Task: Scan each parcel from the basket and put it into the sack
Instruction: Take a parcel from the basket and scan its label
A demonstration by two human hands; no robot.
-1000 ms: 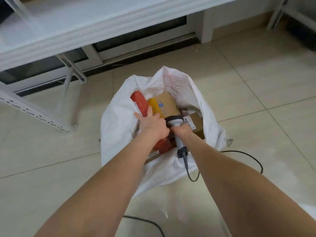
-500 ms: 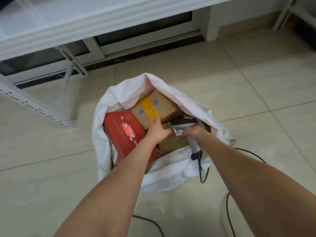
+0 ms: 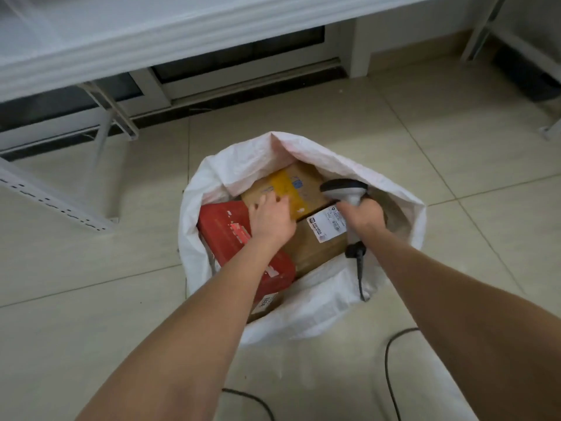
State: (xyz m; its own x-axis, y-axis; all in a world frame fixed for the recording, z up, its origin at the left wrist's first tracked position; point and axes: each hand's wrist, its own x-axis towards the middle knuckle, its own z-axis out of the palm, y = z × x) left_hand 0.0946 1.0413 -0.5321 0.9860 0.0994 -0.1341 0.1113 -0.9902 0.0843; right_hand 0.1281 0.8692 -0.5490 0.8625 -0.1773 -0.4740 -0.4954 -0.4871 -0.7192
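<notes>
Inside the white woven sack [image 3: 303,314], left hand [image 3: 272,221] rests loosely on a yellow-taped cardboard box [image 3: 308,180]; right hand [image 3: 362,216] grips a grey scanner [image 3: 344,189].

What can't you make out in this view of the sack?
Head view: print on the label of the brown box, too small and blurred.
Whether the left hand grips the yellow-taped box: its own back hides the contact.
Parcels deeper in the sack, covered by those on top.
The basket, outside the frame.
</notes>
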